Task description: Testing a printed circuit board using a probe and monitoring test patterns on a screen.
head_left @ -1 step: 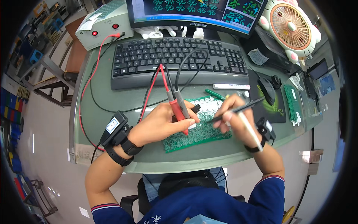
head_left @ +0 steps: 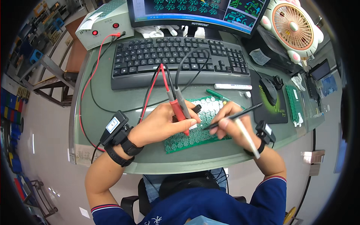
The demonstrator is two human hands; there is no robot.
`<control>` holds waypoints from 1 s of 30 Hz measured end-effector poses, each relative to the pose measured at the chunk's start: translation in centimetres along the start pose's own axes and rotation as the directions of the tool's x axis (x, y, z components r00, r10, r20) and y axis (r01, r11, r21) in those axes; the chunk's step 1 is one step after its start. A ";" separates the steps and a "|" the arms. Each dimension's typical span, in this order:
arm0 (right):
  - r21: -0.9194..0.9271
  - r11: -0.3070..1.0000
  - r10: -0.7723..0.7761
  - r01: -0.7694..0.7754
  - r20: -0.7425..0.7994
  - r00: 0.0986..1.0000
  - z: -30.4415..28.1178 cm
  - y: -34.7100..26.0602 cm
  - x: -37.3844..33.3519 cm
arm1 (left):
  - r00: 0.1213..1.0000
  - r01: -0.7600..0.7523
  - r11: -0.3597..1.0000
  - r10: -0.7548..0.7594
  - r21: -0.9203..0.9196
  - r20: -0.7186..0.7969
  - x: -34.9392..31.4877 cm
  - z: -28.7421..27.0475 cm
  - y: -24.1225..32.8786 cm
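Near the desk's front edge, left hand (head_left: 165, 123) grips two probes (head_left: 178, 107), right hand (head_left: 230, 122) clasps tweezers (head_left: 232, 117) over the circuit board (head_left: 195, 129).

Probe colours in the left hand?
One red probe, one grey probe, in the left hand; head view.

Lighting: bright, even, overhead; shadows soft and faint beneath both hands. Glare: pale sheen on the glass desk (head_left: 112, 108); monitor (head_left: 195, 9) glowed. Focus: sharp centrally. Distortion: strong fisheye bending at edges, black vignette ringing the frame.
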State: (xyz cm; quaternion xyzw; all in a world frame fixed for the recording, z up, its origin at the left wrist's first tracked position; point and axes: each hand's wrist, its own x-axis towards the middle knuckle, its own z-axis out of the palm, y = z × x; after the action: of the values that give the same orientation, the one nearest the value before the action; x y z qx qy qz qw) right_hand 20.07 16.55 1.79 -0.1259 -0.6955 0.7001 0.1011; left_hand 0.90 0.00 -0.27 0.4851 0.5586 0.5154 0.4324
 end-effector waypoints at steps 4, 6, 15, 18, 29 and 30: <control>-0.172 0.985 0.012 -0.005 0.041 0.999 1.1 1.8 -0.6 | 0.982 -0.097 0.989 0.078 -0.109 -0.172 0.5 -0.9 0.0; -0.289 0.953 -0.076 0.093 0.069 0.995 1.1 2.8 -0.5 | 0.956 -0.057 0.963 -0.023 -0.263 -0.291 0.3 -1.7 0.8; -0.435 0.875 -0.159 0.213 0.158 0.975 1.5 2.9 -0.3 | 0.925 -0.236 0.889 0.083 -0.392 -0.371 0.3 -3.8 0.8; -0.456 0.859 -0.170 0.232 0.173 0.970 1.6 2.6 -0.2 | 0.892 -0.246 0.898 0.063 -0.365 -0.448 0.2 -3.9 0.7; -0.442 0.865 -0.181 0.236 0.162 0.970 1.6 2.6 -0.1 | 0.890 -0.286 0.782 0.003 -0.554 -0.456 0.2 -4.0 0.5; -0.448 0.862 -0.179 0.238 0.170 0.969 1.6 2.5 0.0 | 0.893 -0.292 0.760 -0.001 -0.580 -0.451 0.3 -4.1 0.4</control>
State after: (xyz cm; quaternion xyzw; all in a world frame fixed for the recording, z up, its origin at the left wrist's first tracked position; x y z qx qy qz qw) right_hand 19.67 14.94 -0.75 -0.0273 -0.8574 0.5041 0.1001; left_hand -3.14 -0.34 0.52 0.2295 0.3916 0.7985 0.3955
